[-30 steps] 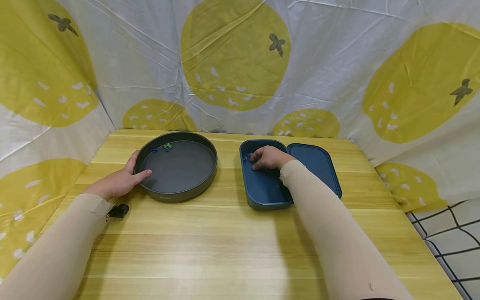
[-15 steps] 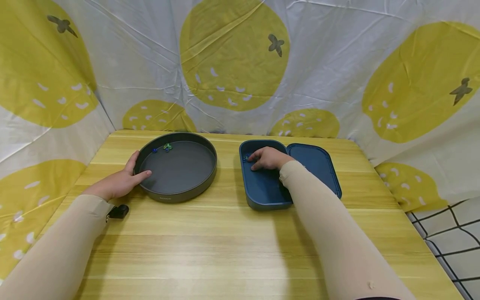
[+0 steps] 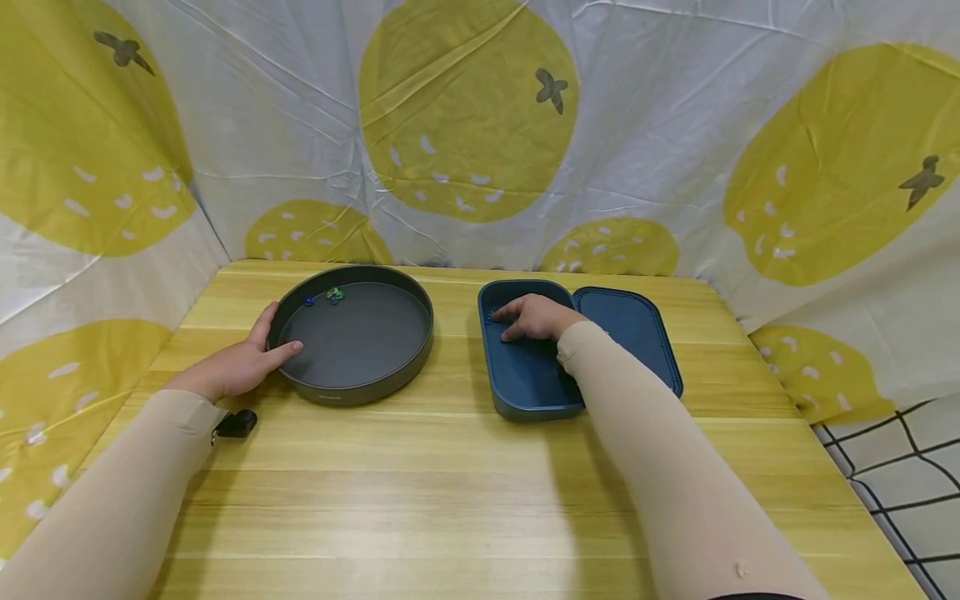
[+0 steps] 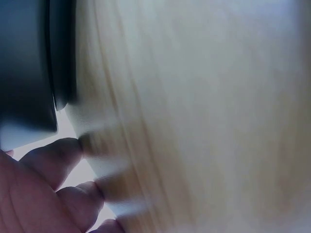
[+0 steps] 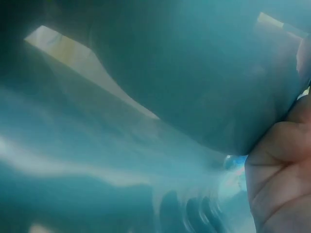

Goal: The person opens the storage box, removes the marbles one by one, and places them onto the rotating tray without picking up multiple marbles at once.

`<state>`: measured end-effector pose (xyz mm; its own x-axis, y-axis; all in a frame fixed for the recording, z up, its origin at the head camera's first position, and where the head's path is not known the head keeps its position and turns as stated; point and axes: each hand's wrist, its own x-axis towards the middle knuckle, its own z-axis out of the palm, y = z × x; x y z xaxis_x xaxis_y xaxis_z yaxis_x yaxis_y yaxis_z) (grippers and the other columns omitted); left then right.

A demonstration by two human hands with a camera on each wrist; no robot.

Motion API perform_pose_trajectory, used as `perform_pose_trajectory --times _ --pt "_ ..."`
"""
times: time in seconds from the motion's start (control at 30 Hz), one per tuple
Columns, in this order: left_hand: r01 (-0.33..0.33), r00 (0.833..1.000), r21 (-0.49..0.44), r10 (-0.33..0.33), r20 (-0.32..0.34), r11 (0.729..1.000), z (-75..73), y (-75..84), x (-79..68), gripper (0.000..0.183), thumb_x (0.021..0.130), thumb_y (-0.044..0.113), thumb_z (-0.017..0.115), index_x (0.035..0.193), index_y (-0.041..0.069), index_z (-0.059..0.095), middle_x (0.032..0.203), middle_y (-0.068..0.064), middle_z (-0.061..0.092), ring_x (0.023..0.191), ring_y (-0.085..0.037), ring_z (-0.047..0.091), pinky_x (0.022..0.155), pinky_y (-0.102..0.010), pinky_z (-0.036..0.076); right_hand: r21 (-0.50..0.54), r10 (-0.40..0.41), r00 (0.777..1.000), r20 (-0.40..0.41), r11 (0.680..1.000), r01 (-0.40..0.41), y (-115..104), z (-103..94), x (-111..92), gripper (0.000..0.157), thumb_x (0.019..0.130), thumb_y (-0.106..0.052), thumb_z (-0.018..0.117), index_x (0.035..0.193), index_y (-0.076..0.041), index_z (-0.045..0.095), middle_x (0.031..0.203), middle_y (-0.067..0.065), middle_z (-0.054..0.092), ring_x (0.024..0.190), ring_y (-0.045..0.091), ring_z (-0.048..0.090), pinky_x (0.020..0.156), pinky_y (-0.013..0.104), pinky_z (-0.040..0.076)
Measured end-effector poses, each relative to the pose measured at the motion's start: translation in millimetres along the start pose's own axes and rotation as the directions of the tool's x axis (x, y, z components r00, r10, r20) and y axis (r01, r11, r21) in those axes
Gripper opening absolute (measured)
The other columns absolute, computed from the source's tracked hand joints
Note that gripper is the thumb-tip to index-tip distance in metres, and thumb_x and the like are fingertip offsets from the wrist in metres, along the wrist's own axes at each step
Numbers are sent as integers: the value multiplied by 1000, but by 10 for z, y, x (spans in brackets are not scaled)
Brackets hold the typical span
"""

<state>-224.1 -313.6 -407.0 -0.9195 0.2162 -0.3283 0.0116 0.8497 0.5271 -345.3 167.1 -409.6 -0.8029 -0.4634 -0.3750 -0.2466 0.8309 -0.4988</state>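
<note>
My left hand (image 3: 232, 367) is at the near left side of a round dark grey cake pan (image 3: 352, 392), thumb over the rim and fingers along the outer wall. Inside the pan, near its back left, lie a blue marble (image 3: 308, 301) and a small group of greenish marbles (image 3: 335, 293). My right hand (image 3: 540, 317) reaches down into a rectangular blue container (image 3: 528, 379), index finger extended and thumb apart. Small bluish marbles (image 3: 490, 317) lie by its fingertips at the container's left wall. Its other fingers are mostly hidden.
A blue lid (image 3: 630, 329) lies at the right of the container, partly behind my right sleeve. A small black device (image 3: 236, 423) hangs at my left wrist. Patterned cloth (image 3: 465, 125) encloses the back and sides of the wooden table (image 3: 420, 500).
My right hand's index finger has shifted slightly left toward the container wall, covering more of the small marbles there. My left hand and the pan have stayed in place.
</note>
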Motion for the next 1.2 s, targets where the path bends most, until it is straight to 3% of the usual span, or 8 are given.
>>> perform_pose_trajectory --times 0.23,0.57,1.2 --pt "1 1000 -9 -1 9 1000 2 -4 17 103 109 64 36 160 10 -34 167 -44 -4 139 -66 42 114 -73 34 -55 -27 1000 8 998 27 -15 1 9 47 101 -24 73 147 -18 65 150 11 62 129 30 63 108 46 51" --pt "0 1000 8 0 1 1000 -5 -2 9 103 109 64 36 160 11 -35 163 -49 6 135 -65 49 112 -73 36 -94 -53 998 14 994 54 -68 27 36 42 99 -23 75 141 -17 70 143 10 68 126 28 66 106 44 53" --pt "2 1000 5 -2 14 1000 -7 -30 18 104 108 66 36 160 10 -34 166 -45 -3 140 -66 41 114 -73 34 -35 -59 997 40 998 60 -120 98 25 31 99 -21 75 128 -12 77 130 7 76 128 24 65 112 42 50"
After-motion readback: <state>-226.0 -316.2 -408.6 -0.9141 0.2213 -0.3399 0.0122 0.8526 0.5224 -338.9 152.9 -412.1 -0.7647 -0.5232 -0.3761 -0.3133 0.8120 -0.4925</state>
